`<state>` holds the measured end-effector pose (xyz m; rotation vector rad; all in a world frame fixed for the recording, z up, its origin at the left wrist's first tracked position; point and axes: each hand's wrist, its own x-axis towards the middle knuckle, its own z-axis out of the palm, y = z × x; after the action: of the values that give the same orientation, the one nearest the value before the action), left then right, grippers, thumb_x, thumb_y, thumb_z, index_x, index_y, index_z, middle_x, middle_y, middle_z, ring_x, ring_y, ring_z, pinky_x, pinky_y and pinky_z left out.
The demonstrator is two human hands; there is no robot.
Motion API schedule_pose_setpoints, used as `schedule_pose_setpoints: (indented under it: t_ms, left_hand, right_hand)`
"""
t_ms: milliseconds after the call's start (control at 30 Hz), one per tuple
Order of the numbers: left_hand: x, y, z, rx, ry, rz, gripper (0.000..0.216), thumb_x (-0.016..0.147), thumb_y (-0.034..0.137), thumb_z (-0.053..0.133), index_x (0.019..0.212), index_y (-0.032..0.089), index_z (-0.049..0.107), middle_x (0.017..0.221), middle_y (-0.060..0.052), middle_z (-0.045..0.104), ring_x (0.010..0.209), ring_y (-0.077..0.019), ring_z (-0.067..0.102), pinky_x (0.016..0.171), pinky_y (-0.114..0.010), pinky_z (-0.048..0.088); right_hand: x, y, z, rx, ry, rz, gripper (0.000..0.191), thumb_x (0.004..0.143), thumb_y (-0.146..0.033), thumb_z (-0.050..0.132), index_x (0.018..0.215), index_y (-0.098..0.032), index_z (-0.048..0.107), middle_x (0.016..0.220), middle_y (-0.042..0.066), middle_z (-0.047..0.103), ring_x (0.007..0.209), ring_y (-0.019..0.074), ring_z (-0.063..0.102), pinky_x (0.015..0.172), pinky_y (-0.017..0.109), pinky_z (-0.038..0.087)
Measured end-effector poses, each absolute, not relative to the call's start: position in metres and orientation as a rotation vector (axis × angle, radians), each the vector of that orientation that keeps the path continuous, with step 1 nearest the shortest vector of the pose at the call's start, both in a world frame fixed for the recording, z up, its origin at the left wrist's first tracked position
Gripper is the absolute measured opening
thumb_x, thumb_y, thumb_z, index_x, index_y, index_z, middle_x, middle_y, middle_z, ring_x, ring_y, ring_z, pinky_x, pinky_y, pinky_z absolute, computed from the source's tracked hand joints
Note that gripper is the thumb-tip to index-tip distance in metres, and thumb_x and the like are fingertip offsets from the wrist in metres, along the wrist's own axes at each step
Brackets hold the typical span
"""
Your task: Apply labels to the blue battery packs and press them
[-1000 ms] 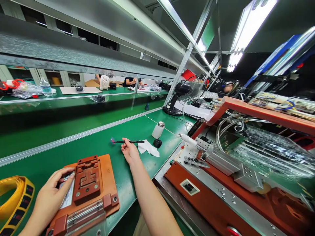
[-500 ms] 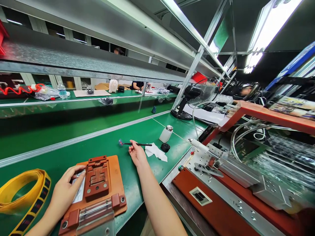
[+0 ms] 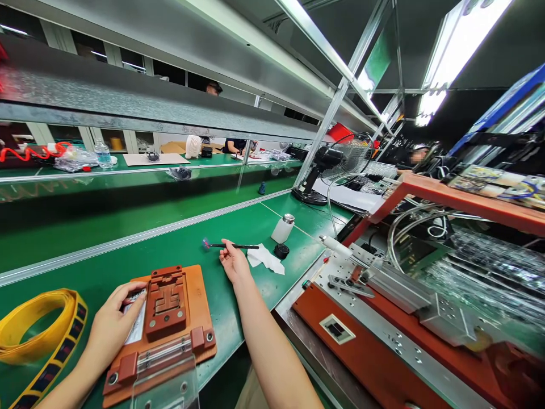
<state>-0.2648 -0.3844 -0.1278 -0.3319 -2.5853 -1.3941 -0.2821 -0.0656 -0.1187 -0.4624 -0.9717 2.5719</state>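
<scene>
My right hand [image 3: 234, 262] pinches a slim black tool [image 3: 247, 246], like tweezers, above the green bench top. A small clear, purplish piece [image 3: 206, 244] shows at the tool's left end; how it is attached is too small to tell. My left hand [image 3: 114, 318] is closed around the left side of an orange-brown fixture [image 3: 199, 301], its thumb over a white printed label [image 3: 137, 329]. The fixture carries a raised brown block [image 3: 167, 321] with shaped recesses. Its hinged clear plate [image 3: 164, 386] lies folded toward me.
A coiled yellow strip [image 3: 42, 301] lies left. Beyond my right hand are white tissue [image 3: 264, 258], a black cap [image 3: 281, 251] and a white bottle [image 3: 283, 229]. A metal-and-brown machine [image 3: 361, 318] fills the right; a black fan [image 3: 313, 190] stands behind. Other people sit farther off.
The whole view has shifted slightly. Both hands keep nearly the same places, the right still on the black tool and the left still on the fixture.
</scene>
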Motion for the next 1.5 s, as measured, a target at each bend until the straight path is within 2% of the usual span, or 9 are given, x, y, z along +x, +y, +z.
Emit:
schedule_pose_setpoints:
  t_ms: [300, 1200, 1500]
  left_hand:
    - [-0.2681, -0.3852, -0.1336, -0.335, -2.572, -1.398, 0.047, 0.077, 0.064, 0.059, 0.101, 0.025, 0.073, 0.112, -0.003, 0.072, 0.081, -0.021, 0.064, 0.082, -0.032, 0.055]
    - [-0.2711, -0.3867, -0.1363, -0.327, -2.591, -1.435, 0.047, 0.075, 0.063, 0.06, 0.101, 0.026, 0.073, 0.113, -0.003, 0.071, 0.084, -0.0221, 0.064, 0.085, -0.033, 0.054]
    - [-0.2685, -0.3854, -0.1337, -0.345, -2.569, -1.421, 0.047, 0.076, 0.063, 0.058, 0.102, 0.026, 0.072, 0.111, -0.003, 0.072, 0.082, -0.0214, 0.064, 0.081, -0.032, 0.054]
  right_hand:
    - [-0.2827, -0.0638, -0.1212, -0.452, -0.968, 2.59, 0.038, 0.062, -0.034, 0.093, 0.089, -0.014, 0.076, 0.058, -0.003, 0.056, 0.061, 0.0098, 0.057, 0.053, 0.019, 0.045]
    - [-0.284, -0.0636, -0.1248, -0.445, -0.956, 2.588, 0.034, 0.065, -0.032, 0.09, 0.09, -0.013, 0.077, 0.059, -0.002, 0.057, 0.061, 0.01, 0.057, 0.053, 0.02, 0.045]
    - [-0.2832, -0.063, -0.1228, -0.459, -0.972, 2.591, 0.033, 0.065, -0.032, 0.09, 0.088, -0.015, 0.076, 0.058, -0.003, 0.055, 0.061, 0.0106, 0.056, 0.053, 0.021, 0.045]
